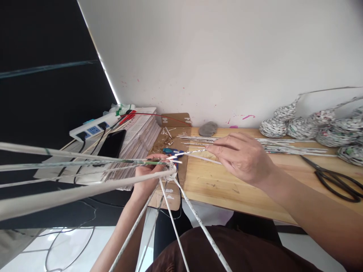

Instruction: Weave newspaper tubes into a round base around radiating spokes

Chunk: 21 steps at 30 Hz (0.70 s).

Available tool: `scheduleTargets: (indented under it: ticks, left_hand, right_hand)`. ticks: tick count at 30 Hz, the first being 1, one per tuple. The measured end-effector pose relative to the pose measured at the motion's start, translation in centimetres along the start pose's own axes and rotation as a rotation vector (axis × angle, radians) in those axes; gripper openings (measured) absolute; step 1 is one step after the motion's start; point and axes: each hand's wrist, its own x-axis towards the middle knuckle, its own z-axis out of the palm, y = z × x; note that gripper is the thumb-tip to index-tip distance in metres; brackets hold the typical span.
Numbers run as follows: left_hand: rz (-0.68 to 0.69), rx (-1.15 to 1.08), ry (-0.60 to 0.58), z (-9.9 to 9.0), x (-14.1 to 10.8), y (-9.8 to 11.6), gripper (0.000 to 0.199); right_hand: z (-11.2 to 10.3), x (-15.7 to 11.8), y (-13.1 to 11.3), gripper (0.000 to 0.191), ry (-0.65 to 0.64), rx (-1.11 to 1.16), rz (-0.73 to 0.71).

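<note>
My left hand [145,175] is closed on a small woven paper piece [171,172], partly hidden behind its spokes. From this piece long rolled-paper spokes [195,211] fan out to the left and down over my lap. My right hand [242,158] pinches the end of a thin printed paper strand [193,152] between thumb and fingers. The strand runs taut from there to the top of the woven piece. Under the hands, a blue glue gun [169,151] lies partly hidden on a cardboard sheet [185,141].
Loose paper rods [289,146] lie along the wooden table [218,189], with black scissors [334,177] at the right. Woven gourd shapes [273,126] line the wall near a grey stone [208,129]. Left are stacked papers [141,132], a phone [112,143] and a power strip [93,126].
</note>
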Motion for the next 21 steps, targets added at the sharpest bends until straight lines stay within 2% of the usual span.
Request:
scheduleTargets:
  ticks: [12, 21]
  left_hand:
    - [0.005, 0.024, -0.004, -0.1, -0.2, 0.3, 0.013]
    - [0.0, -0.075, -0.078, 0.2, -0.5, 0.2, 0.022]
  right_hand:
    - [-0.7, 0.4, -0.6, 0.026, -0.061, 0.01, -0.019]
    - [-0.6, 0.9, -1.1, 0.019, -0.215, 0.015, 0.026]
